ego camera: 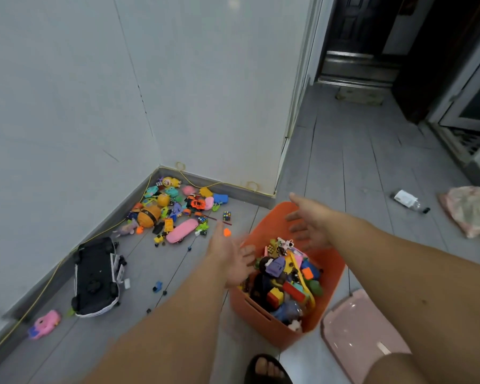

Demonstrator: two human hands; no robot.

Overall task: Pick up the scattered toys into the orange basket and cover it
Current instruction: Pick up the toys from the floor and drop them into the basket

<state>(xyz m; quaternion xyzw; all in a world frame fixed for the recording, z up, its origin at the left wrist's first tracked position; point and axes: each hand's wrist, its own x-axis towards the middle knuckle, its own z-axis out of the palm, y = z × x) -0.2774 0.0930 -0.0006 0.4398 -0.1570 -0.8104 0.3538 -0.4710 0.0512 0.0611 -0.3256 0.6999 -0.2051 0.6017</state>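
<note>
Both hands, left hand (230, 257) and right hand (309, 227), hang spread wide and empty over the part-filled orange plastic basket (275, 217), so I would scoop from the heap of small coloured plastic toys (175, 212) at its ten o'clock in two-handed loads, saving the pale pink plastic lid (358, 336) at four o'clock for last.

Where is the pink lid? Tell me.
Head view, lower right: the pink lid lies flat on the floor, close beside the orange basket, on the basket's right.
</note>
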